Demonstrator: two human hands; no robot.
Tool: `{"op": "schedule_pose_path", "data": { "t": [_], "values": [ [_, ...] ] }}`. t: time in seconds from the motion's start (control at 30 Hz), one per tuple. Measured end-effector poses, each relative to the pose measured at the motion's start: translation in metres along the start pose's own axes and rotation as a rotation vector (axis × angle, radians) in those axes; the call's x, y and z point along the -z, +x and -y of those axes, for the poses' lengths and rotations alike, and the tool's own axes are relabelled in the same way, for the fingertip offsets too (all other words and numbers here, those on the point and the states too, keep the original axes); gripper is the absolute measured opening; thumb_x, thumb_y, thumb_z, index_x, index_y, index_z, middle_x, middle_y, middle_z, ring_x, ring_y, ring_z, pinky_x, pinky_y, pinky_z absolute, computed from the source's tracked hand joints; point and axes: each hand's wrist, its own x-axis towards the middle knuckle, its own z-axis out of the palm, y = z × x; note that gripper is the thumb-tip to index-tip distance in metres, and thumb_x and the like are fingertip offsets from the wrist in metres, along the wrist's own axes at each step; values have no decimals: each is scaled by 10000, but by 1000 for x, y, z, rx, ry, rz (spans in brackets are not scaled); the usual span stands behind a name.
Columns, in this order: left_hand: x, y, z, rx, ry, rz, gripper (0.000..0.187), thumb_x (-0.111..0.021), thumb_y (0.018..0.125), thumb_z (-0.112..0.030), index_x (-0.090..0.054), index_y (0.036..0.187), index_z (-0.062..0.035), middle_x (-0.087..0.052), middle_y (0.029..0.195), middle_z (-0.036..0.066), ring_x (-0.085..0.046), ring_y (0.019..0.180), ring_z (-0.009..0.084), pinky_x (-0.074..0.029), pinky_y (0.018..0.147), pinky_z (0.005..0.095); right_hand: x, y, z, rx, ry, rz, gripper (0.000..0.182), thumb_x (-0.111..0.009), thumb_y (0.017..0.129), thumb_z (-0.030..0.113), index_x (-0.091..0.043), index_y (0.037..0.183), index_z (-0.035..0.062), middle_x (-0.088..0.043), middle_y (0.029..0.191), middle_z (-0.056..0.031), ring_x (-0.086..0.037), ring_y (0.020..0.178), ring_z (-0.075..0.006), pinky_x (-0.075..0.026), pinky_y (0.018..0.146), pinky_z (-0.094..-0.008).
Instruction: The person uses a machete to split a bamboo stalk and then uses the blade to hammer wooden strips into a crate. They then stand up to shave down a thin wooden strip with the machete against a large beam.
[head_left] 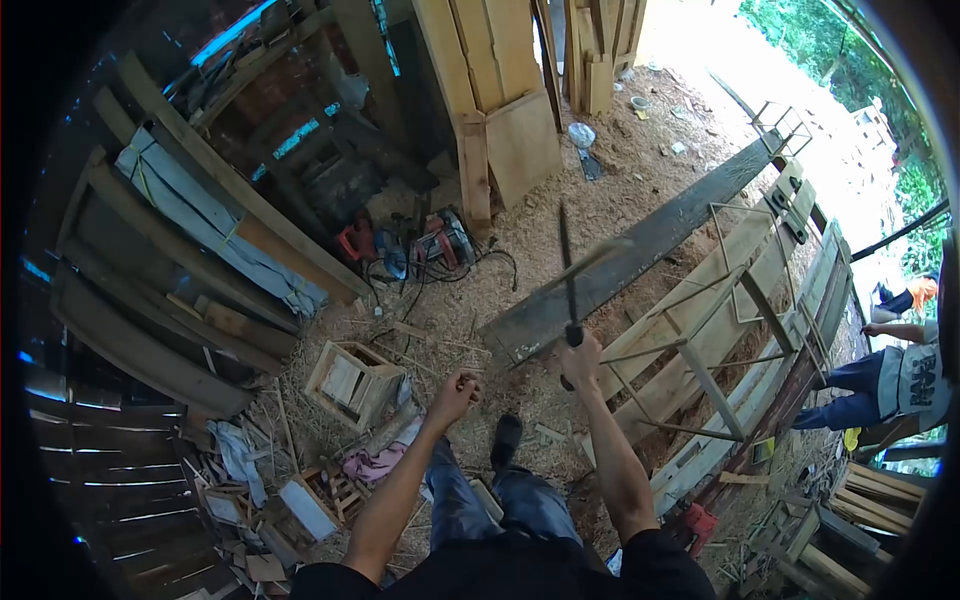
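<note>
My right hand grips the handle of a long dark blade, a machete-like tool, that points up and away from me over a dark plank. My left hand is closed in a fist with nothing visible in it, raised above the sawdust floor near a small wooden crate. My legs and one dark shoe show below, standing on wood shavings.
A metal rod frame rests on stacked pale planks to my right. Red power tools with cables lie ahead. Timber leans at left and at the back. Another person crouches at far right. Scraps litter the lower left.
</note>
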Motion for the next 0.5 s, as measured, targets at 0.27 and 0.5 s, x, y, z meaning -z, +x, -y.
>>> {"op": "schedule_pose_path", "data": {
  "t": [0.27, 0.5],
  "values": [
    [6, 0, 22, -4, -42, -103, 192, -526, 972, -135, -545, 1125, -21, -630, 981, 84, -639, 823, 155, -528, 737, 318, -77, -16, -84, -93, -94, 151, 251, -691, 795, 176, -638, 885, -53, -664, 764, -202, -663, 739, -354, -488, 695, -439],
    [-9, 18, -35, -140, 56, -106, 226, -537, 959, -129, -528, 1162, -30, -621, 1045, 97, -646, 879, 196, -518, 788, 349, -28, -5, -18, 7, 61, 110, 235, -643, 777, 113, -648, 962, -33, -666, 856, -264, -653, 896, -424, -504, 746, -458]
  ]
}}
